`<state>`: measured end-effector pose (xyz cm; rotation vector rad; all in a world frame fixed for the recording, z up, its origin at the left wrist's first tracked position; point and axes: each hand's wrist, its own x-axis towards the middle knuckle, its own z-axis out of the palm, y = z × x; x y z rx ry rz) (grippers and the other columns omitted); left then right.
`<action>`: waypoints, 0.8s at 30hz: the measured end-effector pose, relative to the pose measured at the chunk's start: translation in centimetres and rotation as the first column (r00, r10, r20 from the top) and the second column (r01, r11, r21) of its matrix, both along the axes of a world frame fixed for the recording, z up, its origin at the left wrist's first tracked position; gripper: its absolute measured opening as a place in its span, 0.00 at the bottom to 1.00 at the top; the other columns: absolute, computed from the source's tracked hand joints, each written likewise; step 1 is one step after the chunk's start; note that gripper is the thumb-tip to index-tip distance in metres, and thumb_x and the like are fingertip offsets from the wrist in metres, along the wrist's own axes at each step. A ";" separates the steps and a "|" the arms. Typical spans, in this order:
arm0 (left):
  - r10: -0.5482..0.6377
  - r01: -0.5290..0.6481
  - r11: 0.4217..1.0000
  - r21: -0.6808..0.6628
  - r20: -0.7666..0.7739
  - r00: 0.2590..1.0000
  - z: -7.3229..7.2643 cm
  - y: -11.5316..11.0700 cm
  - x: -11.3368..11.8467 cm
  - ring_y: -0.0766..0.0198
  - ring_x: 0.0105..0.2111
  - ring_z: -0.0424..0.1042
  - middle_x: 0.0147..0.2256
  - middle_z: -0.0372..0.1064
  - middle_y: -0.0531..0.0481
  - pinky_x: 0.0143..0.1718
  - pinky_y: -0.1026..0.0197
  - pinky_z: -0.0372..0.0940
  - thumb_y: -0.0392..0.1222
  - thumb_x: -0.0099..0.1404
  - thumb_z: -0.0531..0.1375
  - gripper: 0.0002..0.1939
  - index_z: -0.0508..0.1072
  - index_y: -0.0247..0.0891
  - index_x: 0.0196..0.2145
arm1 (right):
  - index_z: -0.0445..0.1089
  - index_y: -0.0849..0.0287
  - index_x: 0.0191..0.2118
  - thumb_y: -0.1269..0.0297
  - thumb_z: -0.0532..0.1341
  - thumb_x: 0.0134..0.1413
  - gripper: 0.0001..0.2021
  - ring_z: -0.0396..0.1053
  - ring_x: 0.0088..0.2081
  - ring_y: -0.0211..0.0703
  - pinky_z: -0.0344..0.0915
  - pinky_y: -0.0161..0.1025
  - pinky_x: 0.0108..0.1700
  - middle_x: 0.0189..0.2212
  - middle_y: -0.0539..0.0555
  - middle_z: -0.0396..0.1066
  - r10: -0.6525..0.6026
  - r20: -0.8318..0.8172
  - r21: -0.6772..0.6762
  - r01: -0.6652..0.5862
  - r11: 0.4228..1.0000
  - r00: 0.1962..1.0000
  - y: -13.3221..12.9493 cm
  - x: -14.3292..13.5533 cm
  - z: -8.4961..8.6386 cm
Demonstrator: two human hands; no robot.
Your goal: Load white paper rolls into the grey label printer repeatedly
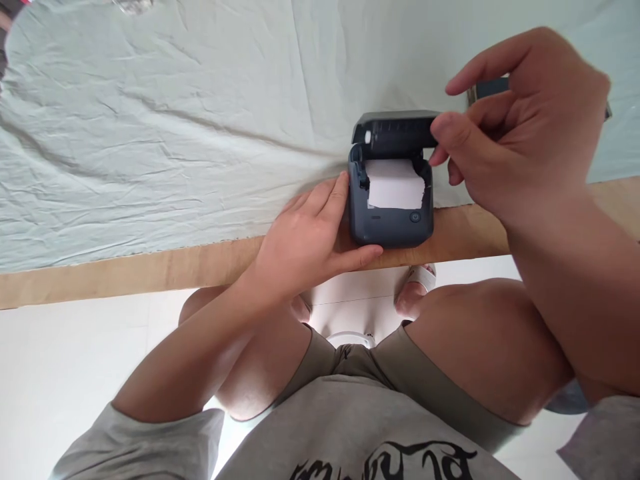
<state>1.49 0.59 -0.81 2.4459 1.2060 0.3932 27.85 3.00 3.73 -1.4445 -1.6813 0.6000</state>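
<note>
A small dark blue-grey printer (pixel 390 230) sits at the table's front edge with its lid (pixel 400 127) raised. White paper (pixel 396 185) lies in its opening, one end hanging over the front of the body. My left hand (pixel 313 233) rests against the printer's left side, fingers along that side and thumb at the front edge, not closed round it. At the raised lid's right end is my right hand (pixel 520 127), its thumb touching the lid's corner and its other fingers apart and curled.
Partly hidden behind my right hand lies a dark object (pixel 493 87). A wrinkled pale green cloth (pixel 200 133) covers the table, leaving a wooden front edge (pixel 125 272) bare. A shiny clear item (pixel 134 5) is at the top left. My legs are below the table edge.
</note>
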 end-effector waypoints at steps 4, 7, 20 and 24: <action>-0.001 0.001 1.000 0.010 0.004 1.000 -0.1 -0.1 -0.3 0.35 0.77 0.67 0.77 0.64 0.25 0.78 0.38 0.65 0.76 0.75 0.59 0.59 0.55 0.23 0.82 | 0.77 0.64 0.45 0.57 0.68 0.62 0.14 0.70 0.28 0.28 0.57 0.30 0.28 0.32 0.51 0.76 -0.091 0.067 0.090 0.085 0.992 0.994 0.8 -0.3 0.2; -0.018 0.017 0.999 0.032 0.021 1.000 -0.3 -0.1 -0.4 0.34 0.76 0.68 0.77 0.65 0.24 0.77 0.36 0.65 0.79 0.76 0.57 0.58 0.56 0.25 0.82 | 0.78 0.60 0.43 0.57 0.67 0.64 0.11 0.65 0.30 0.25 0.70 0.36 0.42 0.36 0.51 0.78 0.049 0.287 -0.054 -0.035 0.998 0.957 1.4 -0.5 0.7; -0.041 0.040 0.997 0.059 0.007 0.999 -0.4 -0.2 -0.8 0.34 0.74 0.70 0.75 0.66 0.25 0.76 0.36 0.68 0.83 0.78 0.52 0.59 0.57 0.26 0.82 | 0.79 0.38 0.56 0.51 0.75 0.57 0.21 0.65 0.36 0.33 0.61 0.48 0.48 0.49 0.42 0.81 0.378 0.604 -0.512 -0.022 0.859 0.702 5.0 -1.2 1.7; -0.054 0.055 0.994 0.093 -0.013 0.998 -0.3 -0.3 -0.8 0.36 0.73 0.71 0.75 0.67 0.21 0.75 0.39 0.69 0.84 0.79 0.44 0.63 0.56 0.17 0.80 | 0.81 0.46 0.48 0.57 0.77 0.50 0.18 0.68 0.39 0.33 0.64 0.44 0.46 0.41 0.46 0.79 0.321 0.571 -0.436 -0.053 0.899 0.756 4.6 -1.1 2.4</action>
